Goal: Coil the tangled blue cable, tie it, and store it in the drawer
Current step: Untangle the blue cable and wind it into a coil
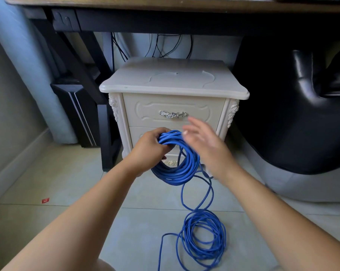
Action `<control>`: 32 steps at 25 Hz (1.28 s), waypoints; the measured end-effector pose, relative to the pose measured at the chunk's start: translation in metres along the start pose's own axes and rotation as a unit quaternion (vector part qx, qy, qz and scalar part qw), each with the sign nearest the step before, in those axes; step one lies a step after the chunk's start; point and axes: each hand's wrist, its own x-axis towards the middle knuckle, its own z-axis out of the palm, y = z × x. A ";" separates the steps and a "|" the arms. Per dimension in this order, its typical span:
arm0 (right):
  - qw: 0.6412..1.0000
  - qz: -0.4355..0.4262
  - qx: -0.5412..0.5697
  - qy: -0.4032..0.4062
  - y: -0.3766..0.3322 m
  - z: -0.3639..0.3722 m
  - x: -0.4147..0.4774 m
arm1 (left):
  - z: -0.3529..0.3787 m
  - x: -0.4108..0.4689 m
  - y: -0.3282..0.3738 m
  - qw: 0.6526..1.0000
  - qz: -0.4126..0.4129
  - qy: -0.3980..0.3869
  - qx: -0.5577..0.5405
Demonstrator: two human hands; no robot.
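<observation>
The left hand [148, 146] is gripping the coiled part of the thin blue rubber-sheathed cable [177, 159] before the cream two-drawer cabinet [173, 106] — coiling is midway — while the right hand [204, 141], its grip wide and empty, is likely needing to gather slack from the pale tiled floor [87, 192].

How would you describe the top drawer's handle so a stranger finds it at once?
Under the wooden desk stands a cream bedside cabinet. At the centre of its top drawer sits the handle. Unlike the cream carvings around it, it is ornate silver metal.

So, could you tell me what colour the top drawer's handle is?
The handle is silver, seen in the head view.
</observation>
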 end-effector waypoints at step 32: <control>0.979 0.138 0.132 -0.068 -0.006 -0.017 0.012 | 0.017 -0.003 0.016 0.982 -0.061 0.090 -0.155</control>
